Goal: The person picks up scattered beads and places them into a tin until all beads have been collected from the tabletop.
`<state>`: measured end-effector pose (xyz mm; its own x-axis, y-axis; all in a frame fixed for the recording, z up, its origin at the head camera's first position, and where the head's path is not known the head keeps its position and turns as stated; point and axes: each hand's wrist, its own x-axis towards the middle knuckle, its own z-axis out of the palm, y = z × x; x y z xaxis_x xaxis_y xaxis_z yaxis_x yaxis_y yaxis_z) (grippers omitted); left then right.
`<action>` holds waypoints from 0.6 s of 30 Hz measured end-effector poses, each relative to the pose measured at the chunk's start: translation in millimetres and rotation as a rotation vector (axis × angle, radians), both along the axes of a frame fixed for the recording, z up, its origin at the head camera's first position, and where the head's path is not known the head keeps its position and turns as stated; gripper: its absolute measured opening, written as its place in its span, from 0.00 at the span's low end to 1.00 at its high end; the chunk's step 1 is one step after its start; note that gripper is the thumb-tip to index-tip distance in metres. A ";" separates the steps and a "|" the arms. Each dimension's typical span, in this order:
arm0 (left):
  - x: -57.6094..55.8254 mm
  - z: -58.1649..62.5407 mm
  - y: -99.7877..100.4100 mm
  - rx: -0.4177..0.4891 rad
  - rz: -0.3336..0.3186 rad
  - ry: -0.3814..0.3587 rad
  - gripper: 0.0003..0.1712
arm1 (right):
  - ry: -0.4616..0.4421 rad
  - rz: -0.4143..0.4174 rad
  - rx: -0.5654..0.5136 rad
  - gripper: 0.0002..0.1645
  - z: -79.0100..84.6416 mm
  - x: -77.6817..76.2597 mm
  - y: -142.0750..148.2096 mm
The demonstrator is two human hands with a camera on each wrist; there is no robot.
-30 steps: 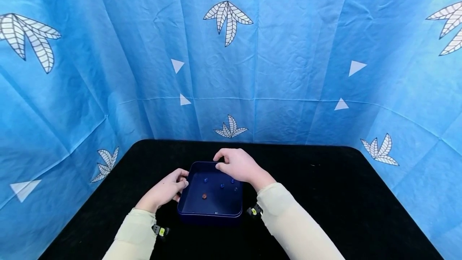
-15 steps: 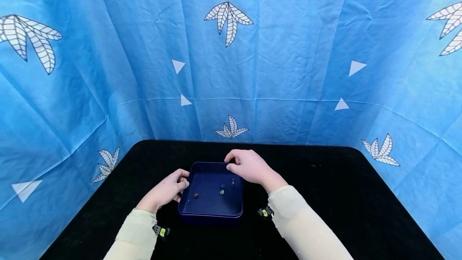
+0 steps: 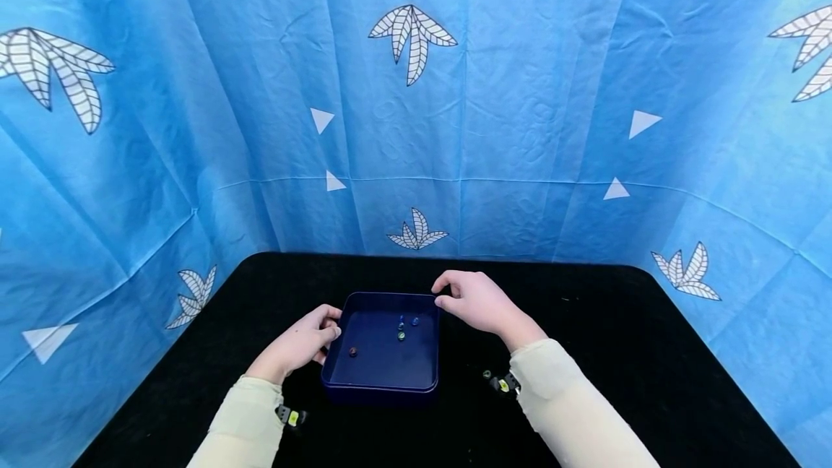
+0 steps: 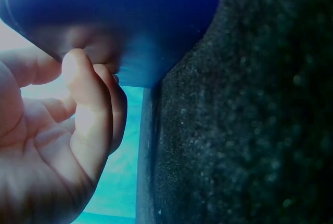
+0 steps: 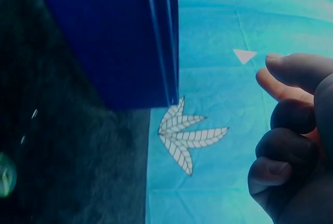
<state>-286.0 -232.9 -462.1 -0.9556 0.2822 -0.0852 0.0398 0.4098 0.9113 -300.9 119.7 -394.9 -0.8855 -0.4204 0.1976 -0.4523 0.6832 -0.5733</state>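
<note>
A dark blue square tray [image 3: 380, 375] sits on the black cloth in front of me. At its left side my left hand [image 3: 304, 338] grips the wall; in the left wrist view the curled fingertips [image 4: 78, 63] press the outer face. Inside the tray are several small marbles: a brown marble [image 3: 353, 352] toward the left, a green marble [image 3: 401, 336] near the middle, and a blue marble [image 3: 415, 321] farther back. My right hand [image 3: 481, 300] hovers by the far right corner, fingers loosely bent, thumb and index finger apart, nothing between them.
Another green marble [image 5: 6, 174] lies on the black cloth [image 5: 78, 172] right of the tray, beside the right wrist camera [image 3: 503, 384]. A blue patterned curtain [image 3: 520, 128] surrounds the table at the back and sides.
My right hand has moved right along the far rim to the corner. Marbles have rolled about inside the tray, and a green one now shows beside my right wrist. The left hand stays in place.
</note>
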 end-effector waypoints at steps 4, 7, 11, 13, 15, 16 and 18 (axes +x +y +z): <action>0.3 0.1 -0.5 -0.008 0.004 0.000 0.19 | -0.013 -0.015 0.001 0.12 -3.7 2.8 9.9; 0.8 0.3 -0.6 -0.008 0.001 -0.002 0.20 | -0.025 -0.033 0.006 0.11 -6.7 6.6 18.3; 1.0 1.2 0.2 -0.006 -0.007 -0.003 0.20 | -0.046 -0.046 -0.004 0.09 -11.6 12.6 32.1; 1.2 1.6 0.7 -0.006 -0.007 -0.001 0.19 | -0.054 -0.050 -0.010 0.08 -14.9 15.9 39.8; 1.3 2.5 1.0 -0.010 -0.003 0.000 0.19 | -0.060 -0.053 -0.014 0.08 -18.2 19.4 47.1; 1.6 2.8 0.8 -0.010 -0.003 0.002 0.19 | -0.062 -0.054 -0.013 0.08 -19.8 21.2 50.4; 1.4 2.8 0.0 -0.008 0.004 0.000 0.20 | -0.066 -0.053 -0.008 0.08 -22.8 25.0 55.8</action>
